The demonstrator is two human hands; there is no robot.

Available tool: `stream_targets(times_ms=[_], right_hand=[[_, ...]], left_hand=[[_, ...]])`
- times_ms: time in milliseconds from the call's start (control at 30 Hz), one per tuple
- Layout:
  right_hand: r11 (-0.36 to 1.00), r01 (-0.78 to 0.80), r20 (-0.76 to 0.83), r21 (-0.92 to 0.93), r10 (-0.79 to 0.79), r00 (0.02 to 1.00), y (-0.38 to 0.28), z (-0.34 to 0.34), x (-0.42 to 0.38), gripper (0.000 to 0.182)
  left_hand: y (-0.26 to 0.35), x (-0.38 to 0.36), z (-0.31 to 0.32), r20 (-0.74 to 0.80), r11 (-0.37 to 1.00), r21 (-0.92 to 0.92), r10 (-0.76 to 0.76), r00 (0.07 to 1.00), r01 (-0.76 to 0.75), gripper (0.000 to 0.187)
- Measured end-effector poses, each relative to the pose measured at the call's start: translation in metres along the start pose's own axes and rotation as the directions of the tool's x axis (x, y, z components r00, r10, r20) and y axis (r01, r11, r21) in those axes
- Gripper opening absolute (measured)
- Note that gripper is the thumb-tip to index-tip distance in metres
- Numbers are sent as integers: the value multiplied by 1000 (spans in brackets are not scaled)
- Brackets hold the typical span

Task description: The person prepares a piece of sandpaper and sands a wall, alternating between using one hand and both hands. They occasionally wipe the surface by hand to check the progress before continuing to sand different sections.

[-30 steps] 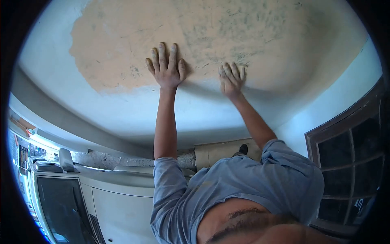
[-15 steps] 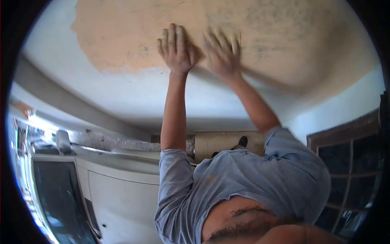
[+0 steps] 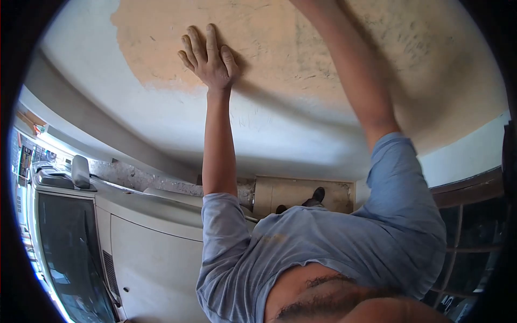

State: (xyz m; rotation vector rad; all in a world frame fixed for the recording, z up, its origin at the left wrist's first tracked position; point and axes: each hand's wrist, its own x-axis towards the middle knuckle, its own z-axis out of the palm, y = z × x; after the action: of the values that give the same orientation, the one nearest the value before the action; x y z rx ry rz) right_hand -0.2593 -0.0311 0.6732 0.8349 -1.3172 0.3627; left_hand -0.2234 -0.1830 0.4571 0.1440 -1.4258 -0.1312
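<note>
Since the earlier frame your right arm point(image 3: 355, 81) has swung up along the ceiling, and the right hand has gone out past the top edge of the frame, so you can't tell its grip. Half a second ago it lay blurred just beside the left hand; now only forearm and blue sleeve point(image 3: 401, 183) show, running from top centre down to the right.

Your left hand point(image 3: 209, 58) has stayed on the ceiling, shifted slightly toward the upper left. Grip fully open: palm flat, fingers point(image 3: 195, 46) spread, pressed against the surface, holding nothing. It rests on the orange patch point(image 3: 301, 48), close to that patch's lower edge, where orange meets the white ceiling paint point(image 3: 258, 134). Faint dark scuffs on the orange area at the upper right. The patch fills the top centre and top right of the frame; white paint runs around it on the left and below.

Left forearm drops straight down from the hand to the centre of the frame. Blue shirt point(image 3: 323, 242) fills the lower centre, ridden up, bare belly at the bottom edge.

Lower left: a white vehicle point(image 3: 145, 253) with dark glass point(image 3: 67, 247) and a side mirror point(image 3: 81, 171). Centre, between the arms: a tan board point(image 3: 280, 195) with one dark shoe point(image 3: 314, 198) in front of it. Right edge: a dark-framed window point(image 3: 468, 215) with panes. A grey beam point(image 3: 97, 129) curves across the left side below the white paint.
</note>
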Motion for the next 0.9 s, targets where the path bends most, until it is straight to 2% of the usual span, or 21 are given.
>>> stream_targets(times_ms=[67,133,200,267,300,367,433,467,500,567,600,667,733,767,800,833,867,900], right_hand=[[1000,-23,133,-12,24,991,-15,-2,-58,28],[1000,11,196,-19,-7,981,-43,-9,-155,27],[998,-36,310,57,17,951,-70,-18,-262,33],[994,4,294,107,-36,955,-80,-13,-290,33],[995,-12,289,101,-18,957,-81,-12,-299,34],[989,66,328,132,-106,939,-73,-5,-231,34],[990,130,232,47,-137,963,-49,18,-137,32],[939,194,630,-286,32,776,-38,14,-79,35],[988,107,51,-110,-102,993,-38,19,-32,40],[980,43,0,-194,-43,999,-24,37,21,41],[981,53,-5,-189,-54,999,-29,36,18,41],[986,37,111,-164,-19,994,-46,24,-10,40],[999,51,282,1,-49,958,-58,22,-108,48],[998,61,323,-33,-47,945,-80,14,-154,46],[998,64,315,-20,-54,948,-94,7,-204,35],[998,59,343,19,-62,937,-101,3,-251,35],[997,48,361,57,-66,930,-107,9,-272,35],[996,57,347,67,-76,935,-107,15,-257,35]], left_hand=[[-5,-2,-5,22,999,44,4,1000,-5,51],[-4,-3,-7,3,997,69,-30,1000,30,50],[0,-2,-13,81,994,105,-7,997,-2,51],[7,9,-21,59,993,110,36,998,-42,45],[0,3,-19,124,997,78,-33,992,24,48],[-5,-4,-18,141,992,123,-55,988,38,48],[-10,-6,-13,174,985,172,-61,983,31,48],[-12,-6,-17,173,986,165,-64,983,36,48],[-14,-6,-22,177,994,109,-38,983,19,48],[-25,-4,-22,139,998,60,-33,990,25,49],[-27,-2,-21,128,997,64,-39,991,31,49],[-28,-1,-21,-4,988,56,-143,990,143,50],[-30,-3,-21,44,983,101,-156,987,151,50],[-30,-3,-24,100,980,117,-176,979,164,52],[-29,-3,-26,155,975,133,-196,968,176,54],[-31,-4,-22,4,979,10,-202,979,202,48],[-41,-3,-27,-24,979,29,-200,980,201,48],[-49,-4,-33,51,991,66,-123,991,119,48]])
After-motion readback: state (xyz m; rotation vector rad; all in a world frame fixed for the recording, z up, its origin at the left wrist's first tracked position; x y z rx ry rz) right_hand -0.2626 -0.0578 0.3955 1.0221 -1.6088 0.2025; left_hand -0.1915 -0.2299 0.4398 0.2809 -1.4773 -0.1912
